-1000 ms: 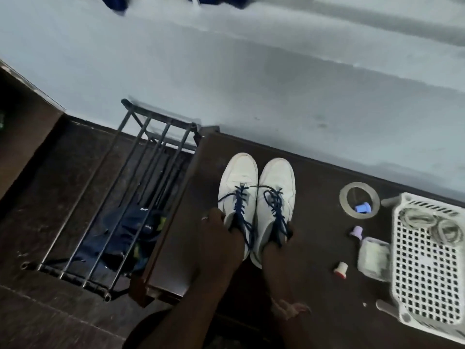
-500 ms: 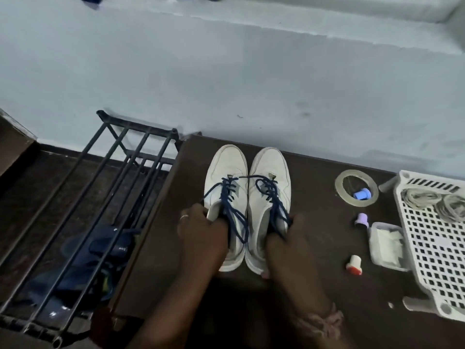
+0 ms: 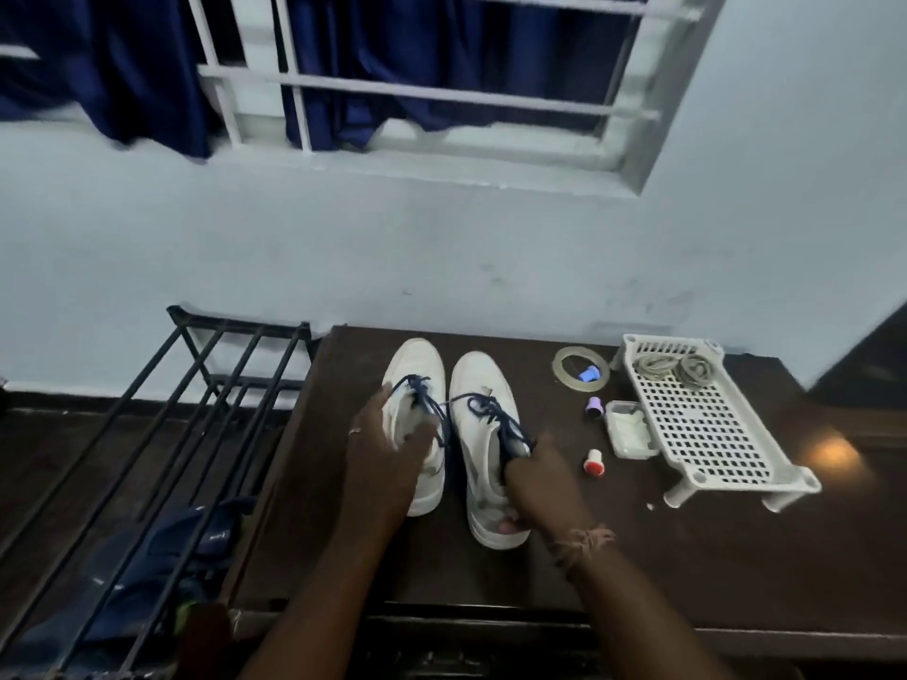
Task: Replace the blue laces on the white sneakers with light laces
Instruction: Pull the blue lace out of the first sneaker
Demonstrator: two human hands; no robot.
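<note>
Sneakers (image 3: pixel 449 429) side by side on dark table (image 3: pixel 638 557), blue laces (image 3: pixel 495 419) not yet out. Left hand (image 3: pixel 387 456) gripping left shoe's collar, right hand (image 3: pixel 537 476) curled around right shoe's. Probably early unlacing; next, loosening knots. Light laces (image 3: pixel 677 369) waiting in white basket (image 3: pixel 706 424).

Dim, cool bluish cast overall. Small warm glare spot on dark table (image 3: pixel 687 557) at right edge of frame. Window bars (image 3: pixel 392 90) and curtain (image 3: pixel 122 66) across the top are motion-smeared. Wide-angle bending at borders. Lower left nearly black; detail lost. Shadows soft, weak.
</note>
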